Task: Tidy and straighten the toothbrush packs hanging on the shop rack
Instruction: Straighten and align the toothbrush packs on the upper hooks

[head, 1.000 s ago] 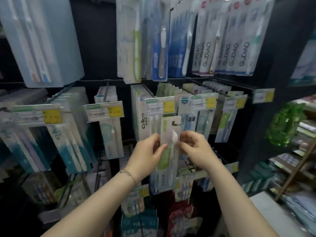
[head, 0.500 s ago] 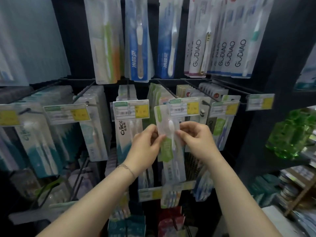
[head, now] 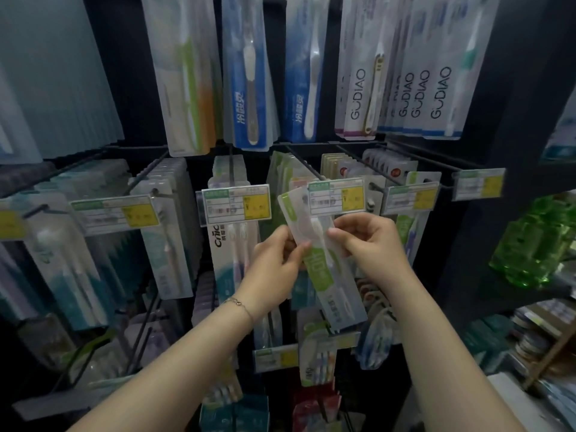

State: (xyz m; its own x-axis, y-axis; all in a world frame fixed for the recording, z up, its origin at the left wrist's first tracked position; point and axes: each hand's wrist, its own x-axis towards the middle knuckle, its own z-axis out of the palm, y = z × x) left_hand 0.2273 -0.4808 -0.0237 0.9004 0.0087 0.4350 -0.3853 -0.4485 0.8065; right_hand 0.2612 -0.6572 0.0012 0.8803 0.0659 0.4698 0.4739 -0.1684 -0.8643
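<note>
A clear toothbrush pack with a green label [head: 324, 269] is held up in front of the middle row of the black rack, tilted with its top leaning left. My left hand [head: 276, 266] pinches its left edge and my right hand [head: 369, 241] pinches its right edge, both near the brush head. The pack's top edge reaches the price tag [head: 336, 196] at the end of a hook [head: 304, 162] that carries similar green packs. Whether its hanging hole is on the hook is hidden behind the tag.
Rows of toothbrush packs hang on wire hooks above, left and below, each hook ending in a yellow-and-white price tag [head: 235, 202]. GUDIAO packs [head: 420, 88] hang at the top right. Green bottles [head: 536, 241] stand on a shelf to the right.
Both hands have lifted the green pack up to the hook's price tag, and its top has tilted to the left. The view has moved closer to the rack.
</note>
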